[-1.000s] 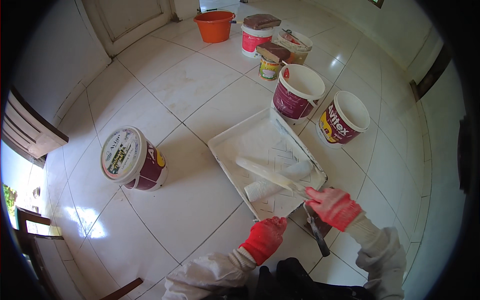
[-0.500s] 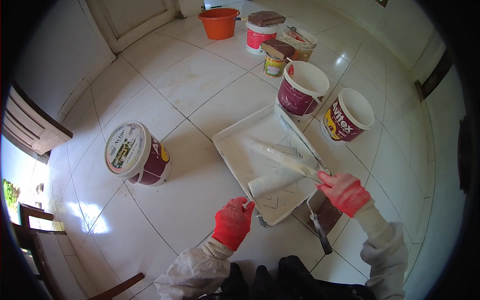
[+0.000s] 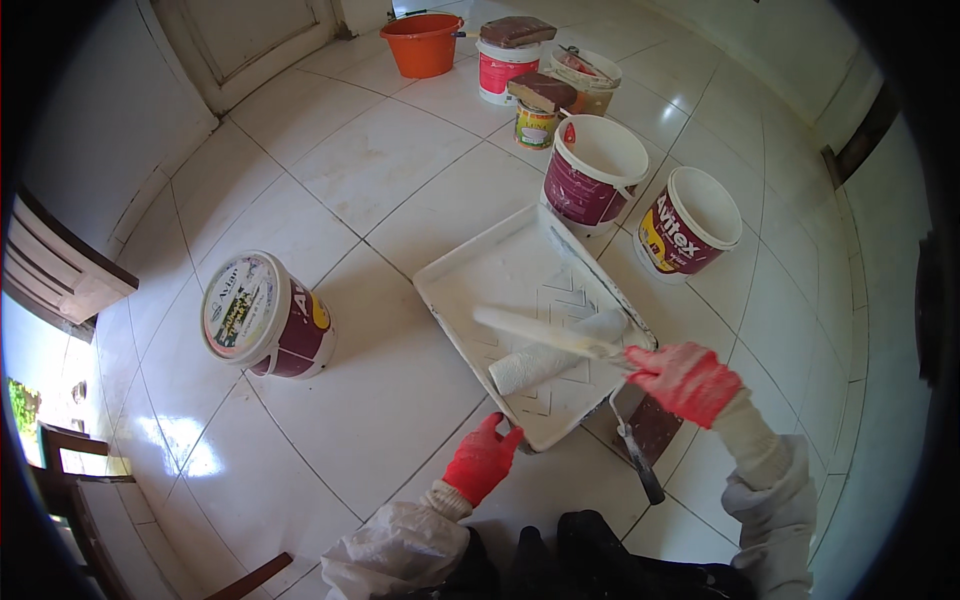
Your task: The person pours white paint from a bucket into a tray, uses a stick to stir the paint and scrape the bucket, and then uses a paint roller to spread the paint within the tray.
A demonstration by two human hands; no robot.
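My right hand (image 3: 690,382), in a red-coated glove, is closed around one end of a flat, paint-covered stick (image 3: 535,328). The stick's free end reaches left over the white paint tray (image 3: 465,262). Wet white paint covers the tray's ribbed floor, where a white paint roller (image 3: 545,365) lies under the stick; its wire frame and dark handle (image 3: 645,475) stick out past the near right edge. My left hand (image 3: 482,462), gloved alike, pinches the tray's near left corner with finger and thumb; the underside of that grip is hidden.
A lidded paint pail (image 3: 315,340) stands left of the tray. Two open pails (image 3: 578,192) (image 3: 672,245) stand beyond its right side. Farther back are an orange basin (image 3: 420,45), a small can (image 3: 535,128) and more buckets (image 3: 505,72). A brown slab (image 3: 650,430) lies beneath the roller handle.
My left hand has moved right, onto the tray's near corner. The stick has swung slightly lower with my right hand. The whole view has shifted a little.
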